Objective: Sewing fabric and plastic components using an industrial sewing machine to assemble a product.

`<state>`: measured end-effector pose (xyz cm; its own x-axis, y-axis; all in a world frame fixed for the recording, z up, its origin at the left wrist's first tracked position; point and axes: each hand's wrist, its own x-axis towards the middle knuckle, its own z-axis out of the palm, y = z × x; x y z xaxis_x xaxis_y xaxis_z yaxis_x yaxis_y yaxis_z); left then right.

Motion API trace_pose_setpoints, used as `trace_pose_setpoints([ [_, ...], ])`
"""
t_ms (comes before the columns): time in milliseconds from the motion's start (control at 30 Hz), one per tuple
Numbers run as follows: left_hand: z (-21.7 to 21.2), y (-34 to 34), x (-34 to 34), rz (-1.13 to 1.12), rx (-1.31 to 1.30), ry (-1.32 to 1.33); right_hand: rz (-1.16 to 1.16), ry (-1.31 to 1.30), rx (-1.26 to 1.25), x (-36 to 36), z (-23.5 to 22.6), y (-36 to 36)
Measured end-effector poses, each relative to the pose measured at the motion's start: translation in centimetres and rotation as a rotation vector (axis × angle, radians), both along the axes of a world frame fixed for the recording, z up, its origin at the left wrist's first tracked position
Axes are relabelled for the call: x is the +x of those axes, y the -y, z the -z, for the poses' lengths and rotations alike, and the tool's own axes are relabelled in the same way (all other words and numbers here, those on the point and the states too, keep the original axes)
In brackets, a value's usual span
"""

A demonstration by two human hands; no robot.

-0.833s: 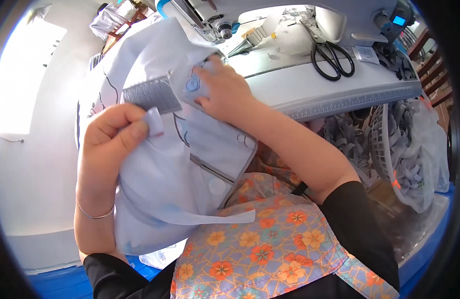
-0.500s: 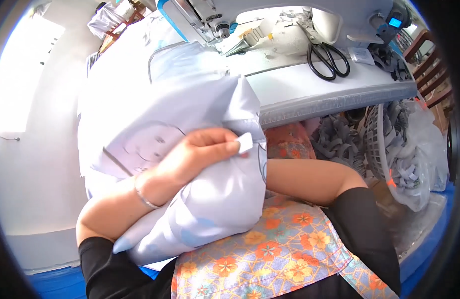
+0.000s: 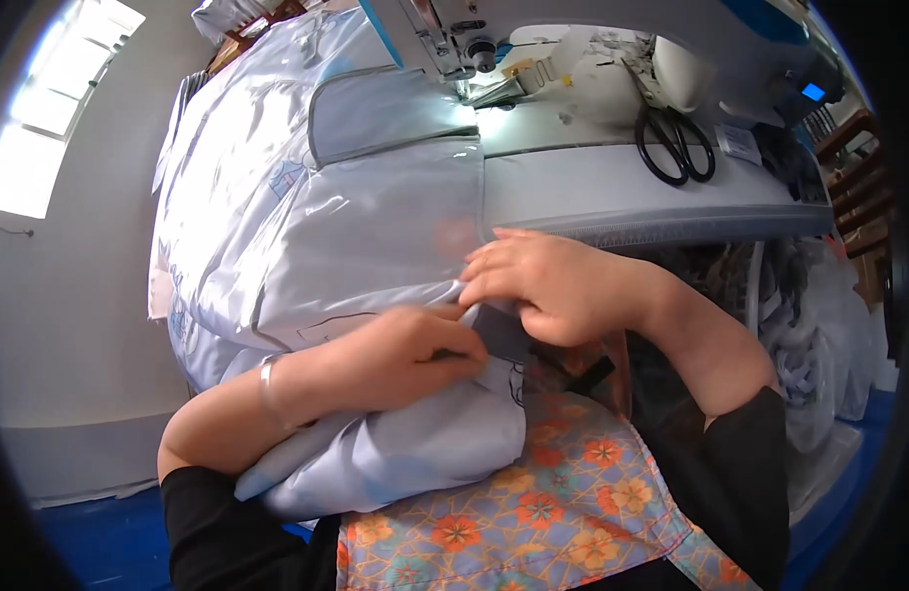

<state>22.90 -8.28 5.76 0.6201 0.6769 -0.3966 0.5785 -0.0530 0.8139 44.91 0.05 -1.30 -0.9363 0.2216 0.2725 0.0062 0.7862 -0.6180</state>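
Before the sewing machine [image 3: 632, 20], hands [image 3: 405, 357] [image 3: 558, 286] angle inward: right pinching pale fabric [image 3: 370, 222], left curled, its hold unclear.

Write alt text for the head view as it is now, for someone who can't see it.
A person's left hand and right hand are close together on pale printed fabric spread across a white sewing table and their lap. Beyond are a sewing machine and black-handled scissors; the person wears a floral apron.
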Motion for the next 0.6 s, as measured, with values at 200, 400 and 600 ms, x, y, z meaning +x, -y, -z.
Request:
trace_pose_setpoints([
  [200, -1.2, 1.6, -3.6, -0.187, 0.487, -0.065, 0.062, 0.234, -0.525, 0.1, -2.7, -1.3],
  [400, 2.2, 3.7, -4.5, -0.027, 0.735, -0.104, 0.214, 0.062, 0.102, -3.7, 0.2, -1.6],
  [600, 2.3, 3.0, -4.0, 0.057, 0.987, -0.101, 0.339, -0.009, -0.082, -3.7, -0.6, -3.0],
])
